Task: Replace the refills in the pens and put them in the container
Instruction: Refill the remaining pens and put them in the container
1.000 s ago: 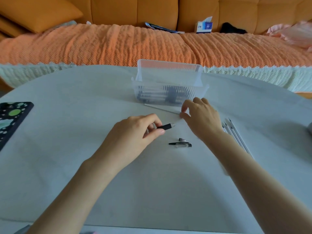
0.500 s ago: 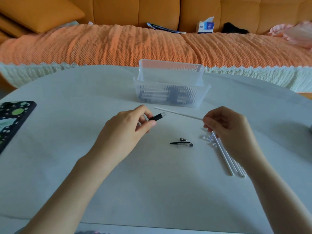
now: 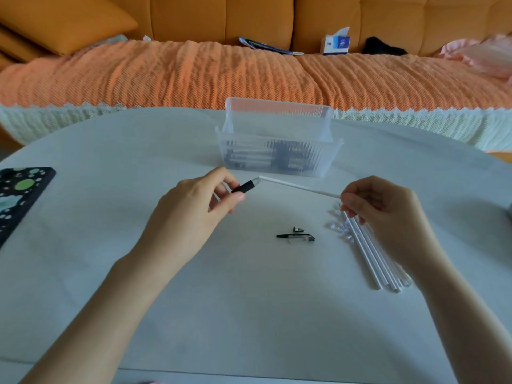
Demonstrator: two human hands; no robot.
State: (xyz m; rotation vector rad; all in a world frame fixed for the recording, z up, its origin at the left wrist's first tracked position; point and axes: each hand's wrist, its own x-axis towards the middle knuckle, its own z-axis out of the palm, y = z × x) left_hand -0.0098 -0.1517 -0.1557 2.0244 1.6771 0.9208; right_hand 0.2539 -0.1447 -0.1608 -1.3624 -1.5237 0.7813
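Far left of our fingers, a dark spotted slab (image 3: 25, 195) sits at the edge of the table (image 3: 249, 314) and is not in play. Our left hand (image 3: 191, 214) pinches the pen barrel (image 3: 245, 187) between thumb and forefinger, with the black grip end poking out to the right and its mouth facing the refill. The refill (image 3: 299, 187) is a thin white tube bridging the two hands. Its left tip is right at the barrel mouth, touching or just entering; we can't tell which. Its right end is pinched in the curled fingers of our right hand (image 3: 385, 217).

Beyond the fingertips stands the clear container (image 3: 277, 162) with dark pens lying inside. Between the hands, on our side of the refill, lie the loose clip piece (image 3: 296, 237) and the small tip cone (image 3: 298, 229), just beside each other. Under and right of the right hand are the bundled spare refills (image 3: 374, 261) and a few tiny clear bits (image 3: 336, 224).

Risks, our read:
- We hold the refill at its far end, so the long span can flex and the tip can skate off the mouth instead of going in.
- Pushing off-axis could kink the tube.
- The right wrist hangs over the spares — a dropped hand could roll them or scatter the bits.
- The tip cone is tiny and round — one nudge and it rolls away.
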